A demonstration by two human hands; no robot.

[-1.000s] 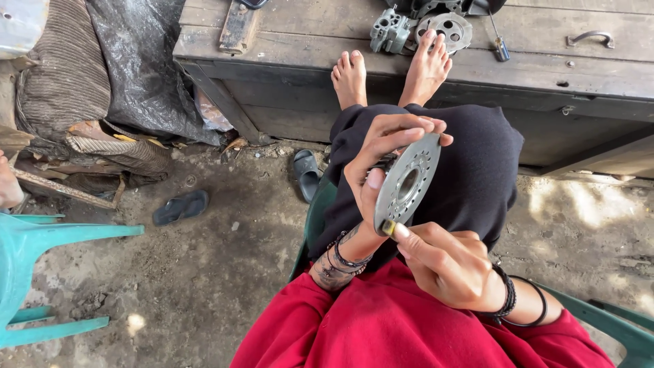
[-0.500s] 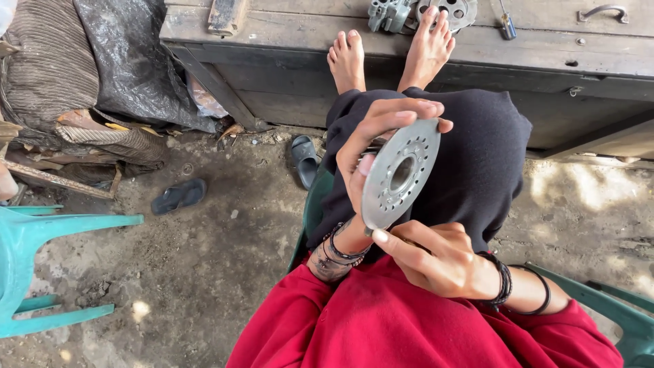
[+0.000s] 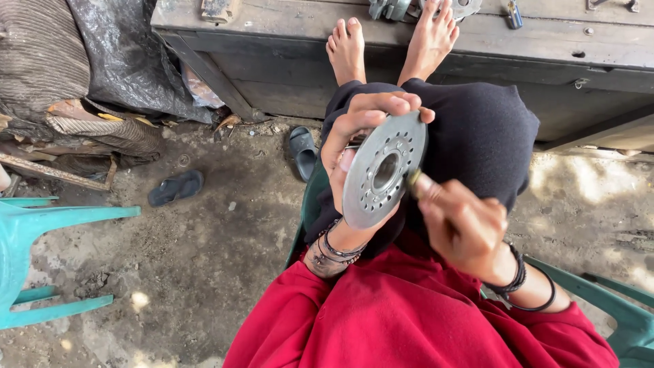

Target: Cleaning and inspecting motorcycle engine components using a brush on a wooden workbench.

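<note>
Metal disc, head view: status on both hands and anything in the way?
Left hand grips the metal disc by its rim, upright over the lap. Right hand presses a small tool near the disc's centre hole. Nothing blocks the disc.

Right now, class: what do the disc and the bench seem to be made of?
Disc: likely metal, dull grey, with a smooth face and drilled holes around a centre bore. Bench: wood, weathered and unpainted, showing grain and worn edges.

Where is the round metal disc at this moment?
In the head view, centre frame, the metal disc is held up in the left hand, above the lap, with the right hand touching its right edge.
</note>
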